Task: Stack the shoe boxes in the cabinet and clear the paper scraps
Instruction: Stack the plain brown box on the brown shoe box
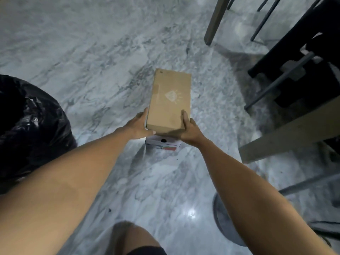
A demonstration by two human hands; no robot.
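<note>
A brown cardboard shoe box [170, 100] with a pale diamond logo on its lid lies lengthwise in the middle of the view, above the marble floor. My left hand [140, 126] grips its near left corner and my right hand [189, 128] grips its near right corner, thumb on the lid. Directly under the brown box sits a white shoe box [162, 143]; only its near end shows, with a round hole and a red and green label. No paper scraps are visible.
A full black rubbish bag [27, 129] stands at the left. Table legs [215, 19], a beige beam [290, 133] and dark chair frames [298, 57] crowd the right side. A round grey base [228, 219] sits at the lower right. My knee [132, 238] shows at the bottom.
</note>
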